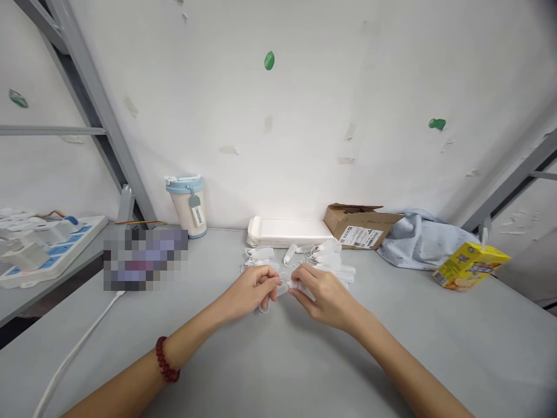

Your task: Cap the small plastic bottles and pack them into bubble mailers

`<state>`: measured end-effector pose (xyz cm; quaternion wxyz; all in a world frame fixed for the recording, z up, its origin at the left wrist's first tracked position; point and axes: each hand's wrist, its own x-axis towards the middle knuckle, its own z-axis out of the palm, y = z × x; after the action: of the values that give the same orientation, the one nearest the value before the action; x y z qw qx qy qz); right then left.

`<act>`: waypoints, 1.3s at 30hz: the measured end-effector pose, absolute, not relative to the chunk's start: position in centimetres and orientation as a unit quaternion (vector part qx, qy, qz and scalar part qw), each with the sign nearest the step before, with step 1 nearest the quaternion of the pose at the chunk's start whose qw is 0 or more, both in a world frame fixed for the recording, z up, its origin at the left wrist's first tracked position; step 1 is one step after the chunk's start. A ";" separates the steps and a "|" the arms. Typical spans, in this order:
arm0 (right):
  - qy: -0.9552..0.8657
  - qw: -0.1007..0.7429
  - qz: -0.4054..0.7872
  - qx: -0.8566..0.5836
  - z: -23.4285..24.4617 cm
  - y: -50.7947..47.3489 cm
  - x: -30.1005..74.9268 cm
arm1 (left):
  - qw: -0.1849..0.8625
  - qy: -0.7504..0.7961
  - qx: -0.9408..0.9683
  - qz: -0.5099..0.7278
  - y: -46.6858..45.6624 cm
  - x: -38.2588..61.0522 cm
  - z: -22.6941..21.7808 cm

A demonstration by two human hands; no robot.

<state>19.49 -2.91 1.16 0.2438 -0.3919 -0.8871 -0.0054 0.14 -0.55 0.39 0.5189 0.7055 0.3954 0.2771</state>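
Observation:
My left hand (259, 284) is closed in a pinch at a thin cord or wire loop, with part of a white loop hanging below its fingers. Close beside it, my right hand (319, 293) pinches a small white translucent plastic piece (296, 284); the fingers hide most of it. The thin loop spans the short gap between both hands. Just beyond them lie several similar small white plastic pieces (328, 249) with looped cords, in a loose pile. A few more pieces (262, 253) rest behind my left hand.
At the back stand a stack of white trays (291, 231), an open cardboard box (369, 229) and a blue-lidded cup (189, 206). Rightward are a grey cloth (413, 241) and a yellow snack box (472, 267). A power strip (56, 249) and white cable (78, 354) lie left.

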 end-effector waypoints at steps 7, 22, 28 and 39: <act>-0.892 0.236 0.004 -0.385 1.2 -3.0 19.5 | 0.520 0.382 0.713 0.275 -0.5 0.0 0.2; -0.883 0.254 0.033 -0.394 0.7 -3.0 19.1 | 0.507 0.393 0.712 0.286 -1.1 0.5 0.2; -0.868 0.292 0.057 -0.399 0.1 -2.9 18.7 | 0.518 0.395 0.699 0.295 -1.1 0.7 -0.2; -0.836 0.343 0.111 -0.415 -0.6 -3.1 17.8 | 0.536 0.387 0.683 0.309 -1.2 1.0 -0.5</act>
<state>17.82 -3.07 -0.58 0.3430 -0.4146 -0.8355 0.1111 0.97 -1.24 -0.51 0.5360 0.6835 0.3871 0.3094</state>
